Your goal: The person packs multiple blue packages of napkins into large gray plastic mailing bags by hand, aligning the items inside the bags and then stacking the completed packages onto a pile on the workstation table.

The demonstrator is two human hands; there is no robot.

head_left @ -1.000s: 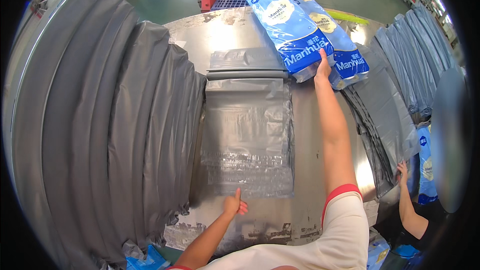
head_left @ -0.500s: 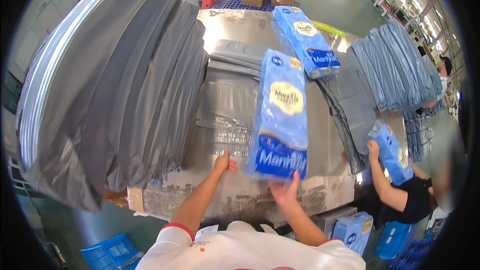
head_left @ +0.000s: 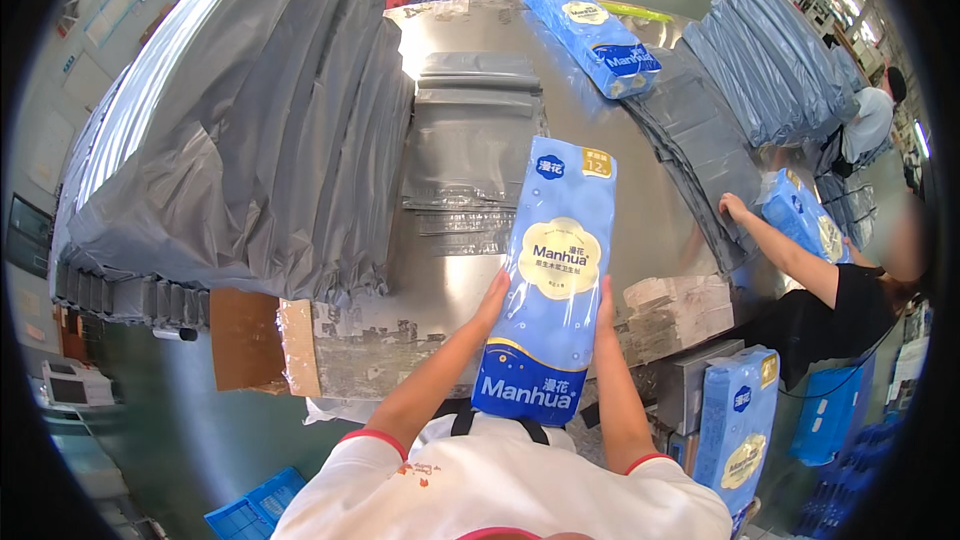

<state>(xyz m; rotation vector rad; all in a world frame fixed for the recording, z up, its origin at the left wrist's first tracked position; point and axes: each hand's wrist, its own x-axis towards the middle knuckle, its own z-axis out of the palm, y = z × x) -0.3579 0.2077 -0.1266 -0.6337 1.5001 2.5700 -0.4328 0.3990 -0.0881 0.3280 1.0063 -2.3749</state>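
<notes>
Between my two hands stands a tall blue toilet paper pack (head_left: 553, 315) in shiny plastic wrap, its lower end close to my chest. My left hand (head_left: 492, 302) presses flat along its left side, and my right hand (head_left: 606, 308) grips the opposite side; some fingers are hidden behind the pack. Just beyond it, a stack of flat grey plastic bags (head_left: 470, 150) lies on the metal table (head_left: 590, 165). A second toilet paper pack (head_left: 592, 37) lies at the table's far side.
Large grey bags (head_left: 260, 140) hang in a thick row at left. Grey-blue bags (head_left: 775, 65) fill the right side. A co-worker's arm (head_left: 790, 245) reaches in at right beside another blue pack (head_left: 800, 212). One more pack (head_left: 738, 425) stands at lower right.
The pack has come nearer to my body. My left hand, earlier apart from it near the grey bags, is now on its left side; my right hand has moved from its bottom to its right side.
</notes>
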